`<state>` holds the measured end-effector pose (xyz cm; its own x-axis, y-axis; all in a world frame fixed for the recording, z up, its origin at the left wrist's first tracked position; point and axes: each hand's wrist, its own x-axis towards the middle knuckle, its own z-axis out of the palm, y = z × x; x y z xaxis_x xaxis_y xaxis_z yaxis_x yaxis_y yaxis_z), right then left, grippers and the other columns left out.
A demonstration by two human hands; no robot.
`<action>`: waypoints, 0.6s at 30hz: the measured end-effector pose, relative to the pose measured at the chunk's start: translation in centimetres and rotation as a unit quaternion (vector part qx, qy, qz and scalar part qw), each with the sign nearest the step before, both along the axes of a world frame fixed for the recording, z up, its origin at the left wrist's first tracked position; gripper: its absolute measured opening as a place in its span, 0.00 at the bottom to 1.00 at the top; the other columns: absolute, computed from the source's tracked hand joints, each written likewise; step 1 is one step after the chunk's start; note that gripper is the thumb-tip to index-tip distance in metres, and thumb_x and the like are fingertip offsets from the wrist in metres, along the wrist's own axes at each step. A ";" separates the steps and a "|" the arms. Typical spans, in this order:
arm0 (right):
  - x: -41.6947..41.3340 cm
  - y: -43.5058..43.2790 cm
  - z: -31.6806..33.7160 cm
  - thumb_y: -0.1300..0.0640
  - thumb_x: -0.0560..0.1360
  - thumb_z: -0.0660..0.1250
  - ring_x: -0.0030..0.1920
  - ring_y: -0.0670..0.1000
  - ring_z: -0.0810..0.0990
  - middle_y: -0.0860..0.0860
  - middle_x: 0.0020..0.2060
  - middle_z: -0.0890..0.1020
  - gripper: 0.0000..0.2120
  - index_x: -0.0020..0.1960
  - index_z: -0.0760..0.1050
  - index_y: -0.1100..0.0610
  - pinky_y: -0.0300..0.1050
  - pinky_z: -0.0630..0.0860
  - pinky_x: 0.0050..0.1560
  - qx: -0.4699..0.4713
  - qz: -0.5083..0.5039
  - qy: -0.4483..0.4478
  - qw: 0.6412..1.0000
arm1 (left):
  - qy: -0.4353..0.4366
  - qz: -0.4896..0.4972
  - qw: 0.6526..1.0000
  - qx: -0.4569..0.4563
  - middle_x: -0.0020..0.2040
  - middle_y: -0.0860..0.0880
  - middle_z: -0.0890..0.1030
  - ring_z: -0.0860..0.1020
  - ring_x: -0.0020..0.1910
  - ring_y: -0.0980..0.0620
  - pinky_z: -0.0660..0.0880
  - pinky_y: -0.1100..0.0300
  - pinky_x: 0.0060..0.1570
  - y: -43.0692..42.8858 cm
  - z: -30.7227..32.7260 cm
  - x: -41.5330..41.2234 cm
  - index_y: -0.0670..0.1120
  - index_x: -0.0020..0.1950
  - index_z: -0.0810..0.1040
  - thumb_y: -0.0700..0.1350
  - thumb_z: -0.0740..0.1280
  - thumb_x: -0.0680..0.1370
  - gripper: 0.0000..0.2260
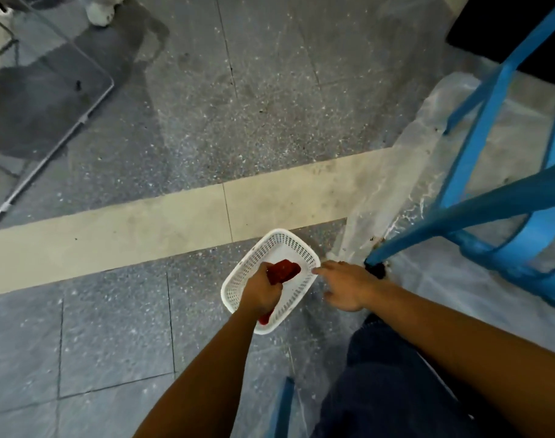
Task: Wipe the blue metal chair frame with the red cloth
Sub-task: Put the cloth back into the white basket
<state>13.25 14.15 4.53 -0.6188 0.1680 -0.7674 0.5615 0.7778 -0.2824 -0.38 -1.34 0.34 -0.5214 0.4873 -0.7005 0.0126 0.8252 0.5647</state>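
red cloth x1 | basket x1 | hands x2 | blue chair x1, poss. 2

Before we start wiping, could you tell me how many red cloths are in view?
1: the red cloth, gripped in the left hand at the white basket; the hand could hide another.

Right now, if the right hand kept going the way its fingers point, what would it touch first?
Probably the white basket: the right hand points at its rim, almost touching, though depth is unclear.
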 end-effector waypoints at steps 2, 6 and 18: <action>0.3 0.0 -1.2 0.49 0.80 0.63 0.79 0.58 0.58 0.52 0.82 0.54 0.35 0.82 0.51 0.50 0.58 0.63 0.75 0.024 0.034 0.001 0.999 | 0.023 0.009 1.000 -0.009 0.51 0.52 0.80 0.77 0.48 0.49 0.72 0.53 0.52 0.2 -1.6 0.4 0.49 0.62 0.74 0.57 0.68 0.78 0.18; 0.6 0.3 -2.3 0.47 0.80 0.62 0.81 0.56 0.51 0.52 0.82 0.50 0.36 0.82 0.48 0.52 0.58 0.57 0.77 0.044 0.057 0.006 0.997 | 0.075 -0.002 0.996 -0.040 0.56 0.48 0.82 0.80 0.54 0.45 0.76 0.44 0.59 0.5 -4.7 0.7 0.51 0.64 0.73 0.51 0.68 0.79 0.15; 0.6 0.2 -1.0 0.51 0.79 0.65 0.79 0.56 0.59 0.52 0.80 0.59 0.35 0.82 0.53 0.53 0.60 0.64 0.74 0.013 -0.012 0.027 0.999 | 0.058 -0.182 0.970 -0.148 0.76 0.41 0.64 0.60 0.76 0.37 0.64 0.37 0.72 -0.7 -6.7 0.5 0.50 0.81 0.51 0.44 0.68 0.76 0.38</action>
<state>13.81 14.37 3.55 -0.6548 0.2025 -0.7281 0.5645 0.7717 -0.2930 0.10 -2.00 -6.32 -0.4360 0.4404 -0.7849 0.3835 0.8799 0.2806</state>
